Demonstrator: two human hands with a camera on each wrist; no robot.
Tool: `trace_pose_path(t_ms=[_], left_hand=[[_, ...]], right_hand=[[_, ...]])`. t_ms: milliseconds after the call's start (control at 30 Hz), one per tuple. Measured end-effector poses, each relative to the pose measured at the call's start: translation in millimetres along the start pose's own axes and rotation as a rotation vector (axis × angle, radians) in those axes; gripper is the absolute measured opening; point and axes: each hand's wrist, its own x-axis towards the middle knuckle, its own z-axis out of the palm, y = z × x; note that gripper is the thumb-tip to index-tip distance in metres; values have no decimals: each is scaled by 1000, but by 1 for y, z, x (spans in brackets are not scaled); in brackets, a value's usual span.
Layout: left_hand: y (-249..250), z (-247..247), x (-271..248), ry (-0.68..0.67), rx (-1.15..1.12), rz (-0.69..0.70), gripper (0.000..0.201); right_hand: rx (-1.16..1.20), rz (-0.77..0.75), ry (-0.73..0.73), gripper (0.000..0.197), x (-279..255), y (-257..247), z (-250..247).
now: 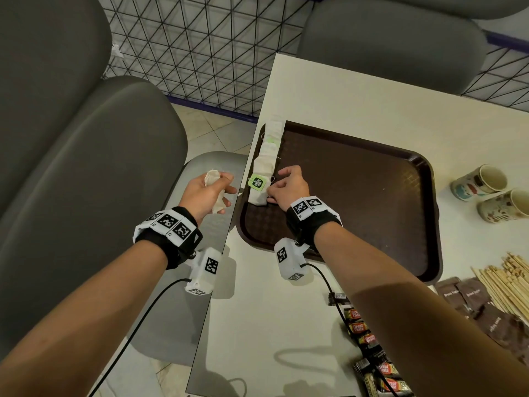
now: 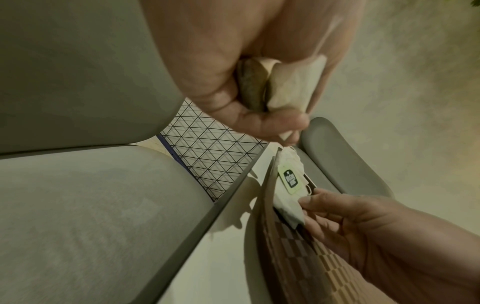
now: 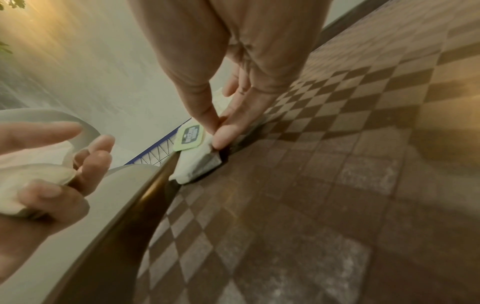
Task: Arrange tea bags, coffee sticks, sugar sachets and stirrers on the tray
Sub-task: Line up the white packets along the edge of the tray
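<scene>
A dark brown tray (image 1: 357,202) lies on the white table (image 1: 343,90). A row of white tea bags (image 1: 269,147) runs along the tray's left rim. My right hand (image 1: 273,190) pinches the nearest tea bag (image 3: 197,162) between thumb and forefinger, just beside its green tag (image 3: 188,135). That bag rests on the tray floor against the rim. My left hand (image 1: 220,187) hovers left of the table edge, above a chair seat. Its fingers curl round a small bunch of tea bags (image 2: 291,86).
Coffee sticks (image 1: 369,339), brown sugar sachets (image 1: 472,299) and wooden stirrers (image 1: 506,279) lie at the table's near right. Two paper cups (image 1: 483,181) lie on their sides right of the tray. Grey chairs (image 1: 86,167) and a wire mesh fence (image 1: 200,53) stand to the left.
</scene>
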Motion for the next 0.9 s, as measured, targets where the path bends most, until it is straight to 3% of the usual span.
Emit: trace_pose_path(t_ms=[233, 400, 900], left_hand=[[-1, 2, 2, -6, 9, 2, 8], [1, 3, 1, -19, 7, 1, 10], [5, 2, -3, -22, 23, -4, 6]], right_hand=[[42, 55, 45, 39, 0, 0, -2], [-13, 172, -34, 12, -2, 2, -3], [-27, 182, -57, 10, -2, -2, 2]])
